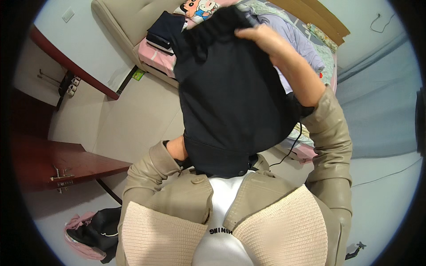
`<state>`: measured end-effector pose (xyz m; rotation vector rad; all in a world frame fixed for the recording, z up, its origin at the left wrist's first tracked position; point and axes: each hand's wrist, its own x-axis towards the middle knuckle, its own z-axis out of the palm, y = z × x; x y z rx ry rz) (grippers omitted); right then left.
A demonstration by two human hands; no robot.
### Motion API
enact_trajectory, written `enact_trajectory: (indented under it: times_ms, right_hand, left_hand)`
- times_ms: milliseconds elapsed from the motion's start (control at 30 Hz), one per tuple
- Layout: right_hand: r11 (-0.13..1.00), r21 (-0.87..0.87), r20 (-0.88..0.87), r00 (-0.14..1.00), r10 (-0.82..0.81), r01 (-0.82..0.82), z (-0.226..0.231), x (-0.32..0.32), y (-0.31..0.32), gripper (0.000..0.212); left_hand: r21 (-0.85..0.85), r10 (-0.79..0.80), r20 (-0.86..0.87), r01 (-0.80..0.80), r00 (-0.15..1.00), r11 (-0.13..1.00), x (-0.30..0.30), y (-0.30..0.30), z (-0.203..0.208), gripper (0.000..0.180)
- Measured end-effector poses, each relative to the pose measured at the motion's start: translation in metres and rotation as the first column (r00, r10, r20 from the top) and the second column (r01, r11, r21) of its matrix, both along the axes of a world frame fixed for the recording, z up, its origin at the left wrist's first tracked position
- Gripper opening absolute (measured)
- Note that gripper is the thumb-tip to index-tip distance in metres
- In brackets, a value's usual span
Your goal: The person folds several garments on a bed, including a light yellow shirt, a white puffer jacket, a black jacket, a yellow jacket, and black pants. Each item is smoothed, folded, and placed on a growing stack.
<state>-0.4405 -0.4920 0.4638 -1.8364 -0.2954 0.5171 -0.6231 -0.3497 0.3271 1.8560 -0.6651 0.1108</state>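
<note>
A black garment (230, 97) with a gathered, elastic-looking edge is held up in front of my chest and spreads over the middle of the view. Gripping its gathered upper edge is my right hand (266, 41), thumb on the near face and the other fingers partly out of sight. Only the wrist of my left hand (177, 148) shows, at the garment's lower left; the fingers are behind the black cloth. A small black loop hangs below the gathered edge. On the bed corner beyond lies a stack of folded dark clothes (160, 35).
The bed (157, 60) has pink bedding, a cartoon-print pillow (197, 9) and a rumpled lavender cover (290, 37). A dark red door (88, 162) stands at the left. Black and pink items (95, 232) hang low left. A grey-blue curtain (377, 97) covers the right side.
</note>
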Motion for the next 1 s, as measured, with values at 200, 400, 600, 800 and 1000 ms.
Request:
enact_trajectory:
  times_ms: [200, 400, 600, 800, 1000]
  right_hand:
    - [0.974, -0.182, -0.404, 0.913, 0.051, -0.135, -0.120, 0.016, -0.072, 0.069]
    - [0.985, 0.173, -0.499, 0.861, 0.097, -0.011, -0.208, -0.038, -0.122, 0.058]
    - [0.908, 0.416, -0.440, 0.860, 0.258, -0.059, -0.206, -0.057, -0.116, 0.064]
    - [0.838, 0.387, -0.251, 0.830, 0.498, -0.386, -0.184, -0.063, -0.102, 0.064]
    - [0.800, 0.561, -0.446, 0.736, 0.509, -0.213, -0.171, -0.057, -0.103, 0.063]
  left_hand:
    - [0.159, 0.037, 0.094, -0.051, 0.995, 0.986, -0.010, 0.016, -0.011, 0.037]
    - [0.317, 0.116, 0.275, -0.204, 0.954, 0.926, -0.014, 0.051, -0.003, 0.035]
    - [0.438, 0.160, 0.444, -0.369, 0.882, 0.820, -0.018, 0.054, 0.032, 0.040]
    - [0.426, 0.243, 0.380, -0.402, 0.893, 0.811, -0.026, 0.060, 0.043, 0.041]
    - [0.224, 0.318, 0.037, -0.318, 0.947, 0.921, -0.031, 0.073, 0.020, 0.042]
